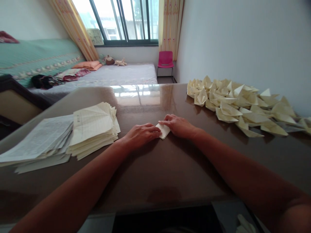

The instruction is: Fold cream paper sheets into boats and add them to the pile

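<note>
A small cream folded paper (pixel 163 130), roughly diamond-shaped, lies on the brown glossy table between my two hands. My left hand (pixel 143 133) holds its left side, fingers close together and resting on the paper. From the right, my right hand (pixel 179 125) grips the upper right edge, with a finger reaching across the top corner. The undersides of both hands and the thumbs are mostly hidden. To my left sits a stack of cream lined sheets (pixel 92 124), beside a pile of greyish printed sheets (pixel 46 136).
Many folded paper boats (pixel 228 100) crowd the table's (pixel 155 174) right side along the wall. Past the far edge stand a bed (pixel 131 72) with pillows and toys, and a pink chair (pixel 165 60) under the window. A dark chair back (pixel 19 94) is at the left.
</note>
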`<state>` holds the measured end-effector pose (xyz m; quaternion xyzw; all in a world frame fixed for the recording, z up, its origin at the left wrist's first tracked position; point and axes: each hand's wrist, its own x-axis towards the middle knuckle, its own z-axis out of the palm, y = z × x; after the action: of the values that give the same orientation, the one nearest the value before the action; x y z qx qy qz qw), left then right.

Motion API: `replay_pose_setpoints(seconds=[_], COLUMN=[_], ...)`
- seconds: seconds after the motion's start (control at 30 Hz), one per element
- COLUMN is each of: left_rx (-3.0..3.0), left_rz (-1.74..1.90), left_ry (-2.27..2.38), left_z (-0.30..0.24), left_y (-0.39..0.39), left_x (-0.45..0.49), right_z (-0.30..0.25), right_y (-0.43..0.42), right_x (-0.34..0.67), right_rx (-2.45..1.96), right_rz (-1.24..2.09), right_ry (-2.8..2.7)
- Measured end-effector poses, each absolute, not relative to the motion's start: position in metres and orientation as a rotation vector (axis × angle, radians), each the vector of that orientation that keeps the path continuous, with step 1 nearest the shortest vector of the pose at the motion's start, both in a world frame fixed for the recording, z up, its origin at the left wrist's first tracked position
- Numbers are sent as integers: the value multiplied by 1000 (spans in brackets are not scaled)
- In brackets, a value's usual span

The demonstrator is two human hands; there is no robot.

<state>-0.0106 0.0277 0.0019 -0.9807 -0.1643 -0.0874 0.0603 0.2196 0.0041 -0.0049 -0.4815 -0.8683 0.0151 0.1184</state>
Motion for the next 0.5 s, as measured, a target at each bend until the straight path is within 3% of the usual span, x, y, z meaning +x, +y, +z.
replay_pose_setpoints(seconds=[0.27,0.5], left_rx=[-2918,-2963], left_rz=[-329,-442], left_ry=[-474,-544], left_z=[-3,-6], left_y=[32,33], left_x=[-10,-10], right_z=[8,5], right_y=[7,6], right_x=[233,232], right_rx=[-1083,-1098], right_rz=[427,376], right_ry=[-2556,-2557])
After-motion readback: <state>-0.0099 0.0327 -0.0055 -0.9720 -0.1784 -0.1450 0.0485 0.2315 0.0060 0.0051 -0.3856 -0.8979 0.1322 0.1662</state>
